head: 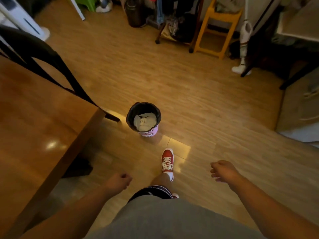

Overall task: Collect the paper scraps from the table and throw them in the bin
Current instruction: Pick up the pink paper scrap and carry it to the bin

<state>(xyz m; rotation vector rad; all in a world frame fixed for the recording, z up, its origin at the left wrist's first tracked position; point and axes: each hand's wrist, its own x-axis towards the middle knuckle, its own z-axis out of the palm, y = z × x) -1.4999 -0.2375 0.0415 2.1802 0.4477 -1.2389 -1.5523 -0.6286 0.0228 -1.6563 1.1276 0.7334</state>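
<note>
A small pink bin [149, 133] with a black liner stands on the wooden floor ahead of me, and crumpled white paper [144, 121] lies inside it. The wooden table [34, 118] fills the left side; no scraps show on the part in view. My left hand [119, 181] hangs low beside the table corner, short of the bin, with its fingers curled into a fist and nothing visible in it. My right hand [222, 170] hangs to the right of my red shoe [167, 161], fingers loosely curled, holding nothing.
A black chair [43, 54] stands against the table's far side, its leg close to the bin. A yellow stool [217, 26], a clothes rack with a dark bag [179, 23], a white stick vacuum [244, 47] and a cabinet [300, 107] line the back and right.
</note>
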